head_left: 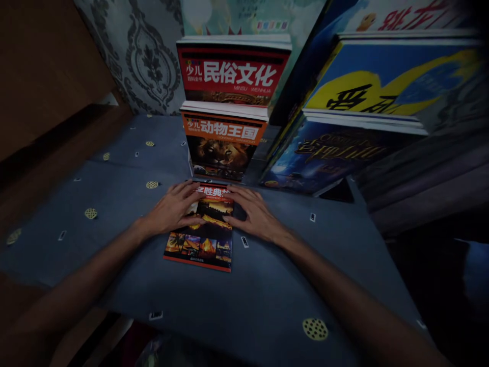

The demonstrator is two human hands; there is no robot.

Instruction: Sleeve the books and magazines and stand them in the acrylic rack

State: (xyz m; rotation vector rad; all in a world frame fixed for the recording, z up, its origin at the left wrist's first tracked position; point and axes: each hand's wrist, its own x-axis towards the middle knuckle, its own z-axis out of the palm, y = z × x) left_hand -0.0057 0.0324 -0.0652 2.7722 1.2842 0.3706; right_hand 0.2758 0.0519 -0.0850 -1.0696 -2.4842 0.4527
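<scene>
A dark book with a red top band and small landmark photos (209, 248) lies flat on the cloth-covered table. My left hand (173, 208) rests over its upper left part, thumb and fingers spread on the cover. From the other side, my right hand (252, 211) lies at the upper right edge, fingertips and thumb touching the cover. Both hands are open and partly hide the picture and title. Just beyond the fingertips stands an orange-banded book with a lion (225, 148), upright.
Behind the lion book stands a red-topped book (233, 71). Several larger books, among them a blue-and-yellow one (382, 76) and a dark blue one (328, 153), stand at the right. A brown wooden panel (46, 76) rises at left. The grey-blue tablecloth (275, 290) has printed patterns.
</scene>
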